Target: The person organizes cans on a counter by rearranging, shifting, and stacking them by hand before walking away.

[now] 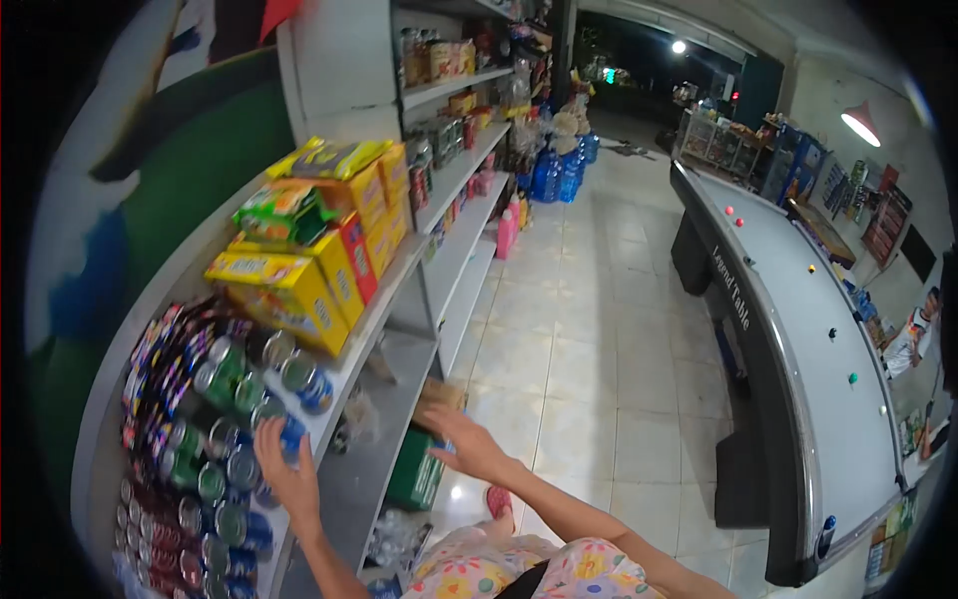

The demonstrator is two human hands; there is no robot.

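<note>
My left hand (287, 477) is over the front row of drink cans on the shelf, fingers stretched and thumb apart. It is nearest to a blue can (291, 429); whether it touches the can I cannot tell. Around it stand green cans (185, 464), more blue cans (244, 529) and dark red cans (160, 529), packed in rows. My right hand (464, 441) hangs open in front of the shelf, slightly blurred, with nothing in it. Below it are a green box (415, 469) and a brown carton (439, 395).
Yellow boxes (289, 290) and a green packet (284, 213) stack behind the cans, beside shiny dark packaging (165, 369). More stocked shelves (464, 150) run ahead. A pool table (798, 290) stands right, across the tiled floor (599, 349). Blue water bottles (549, 175) are further off; a person (908, 339) is far right.
</note>
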